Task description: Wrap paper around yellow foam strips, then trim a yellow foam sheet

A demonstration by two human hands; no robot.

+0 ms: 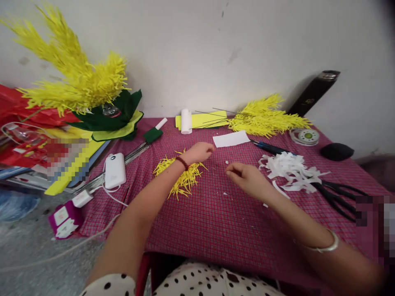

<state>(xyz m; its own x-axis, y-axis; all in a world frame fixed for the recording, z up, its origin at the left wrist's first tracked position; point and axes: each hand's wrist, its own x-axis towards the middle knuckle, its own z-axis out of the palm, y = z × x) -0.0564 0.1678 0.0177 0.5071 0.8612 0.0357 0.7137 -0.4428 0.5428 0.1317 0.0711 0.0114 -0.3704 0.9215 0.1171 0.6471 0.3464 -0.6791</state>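
left hand (199,152) curled, grip contents cannot be told | pile of thin yellow paper strips (182,177) at its 7 o'clock | right hand (248,177) fingertips pinched, contents too small to see | white paper shreds (290,168) at its 2 o'clock

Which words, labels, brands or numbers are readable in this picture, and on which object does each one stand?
No text can be read.
On the black tube against the wall: a pale mark, too small to read.
On the pink box: white labels, blurred.
On the tape roll: nothing legible.
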